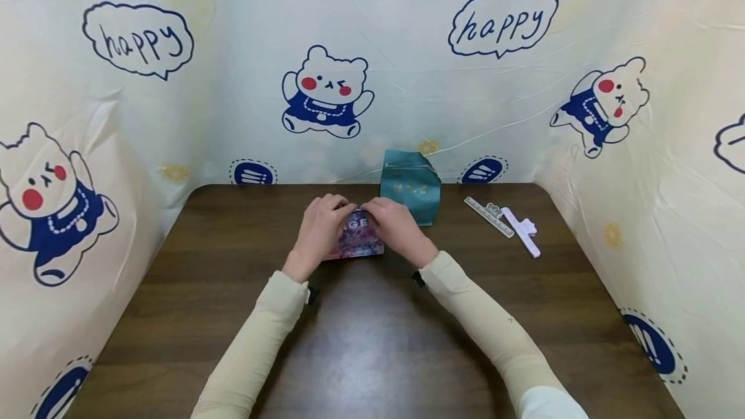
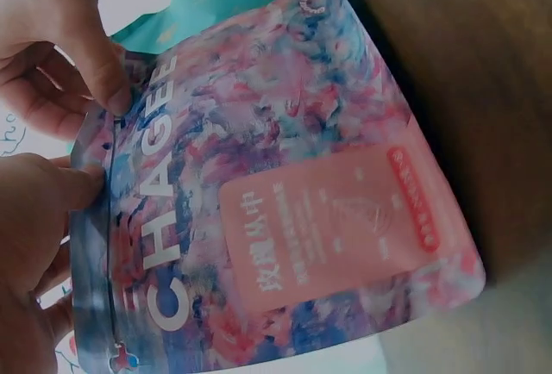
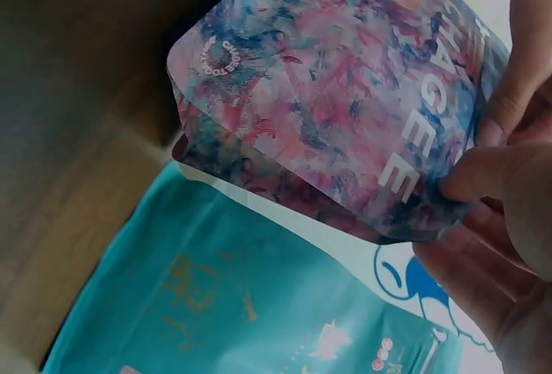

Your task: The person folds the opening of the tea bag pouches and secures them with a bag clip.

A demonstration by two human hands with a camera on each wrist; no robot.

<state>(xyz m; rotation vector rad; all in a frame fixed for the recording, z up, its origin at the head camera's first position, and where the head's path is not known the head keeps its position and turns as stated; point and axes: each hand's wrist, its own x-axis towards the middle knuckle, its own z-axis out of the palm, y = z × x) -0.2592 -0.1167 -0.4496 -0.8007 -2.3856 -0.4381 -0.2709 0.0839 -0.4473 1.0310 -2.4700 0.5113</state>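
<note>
A pink, purple and blue patterned resealable pouch marked CHAGEE stands on the dark table in the head view. My left hand pinches its top edge on the left side. On the right side, my right hand pinches the same edge, thumb in front and fingers behind. A pink label and a line along the top strip show in the left wrist view. From the right wrist view, the pouch's folded side gusset is visible. Part of the pouch's top is hidden behind the hands.
Just behind the right hand stands a teal pouch, its top creased. To the right lie a clear ruler-like clip and a white bar clip, close together on the wooden table. A printed curtain surrounds the table's back and sides.
</note>
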